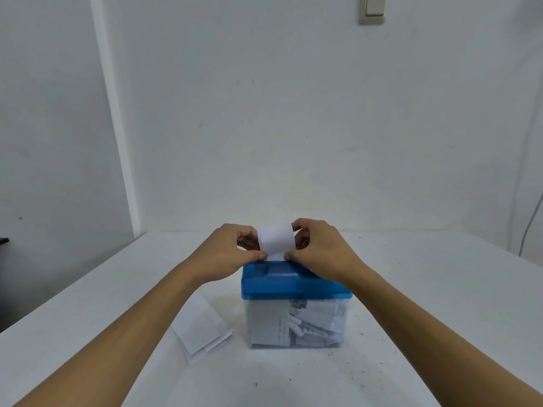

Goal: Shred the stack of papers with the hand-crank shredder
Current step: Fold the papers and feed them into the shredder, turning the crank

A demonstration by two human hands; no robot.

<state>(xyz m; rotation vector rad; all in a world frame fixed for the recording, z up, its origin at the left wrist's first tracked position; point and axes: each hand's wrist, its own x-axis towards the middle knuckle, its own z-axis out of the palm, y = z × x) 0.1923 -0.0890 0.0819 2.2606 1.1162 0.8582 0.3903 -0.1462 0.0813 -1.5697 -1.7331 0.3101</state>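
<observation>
Both hands pinch paper strip (276,239) upright over blue lid (282,282) of shredder (293,321): left hand (227,254), right hand (320,249). Paper stack (199,330) lies on surface (426,304), just left of shredder.

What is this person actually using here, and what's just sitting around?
In use: left hand and right hand, both pinching a sheet over the shredder; its clear bin holding shreds; stack of papers beside it.
Just there: wall switch; cable at right edge.
</observation>
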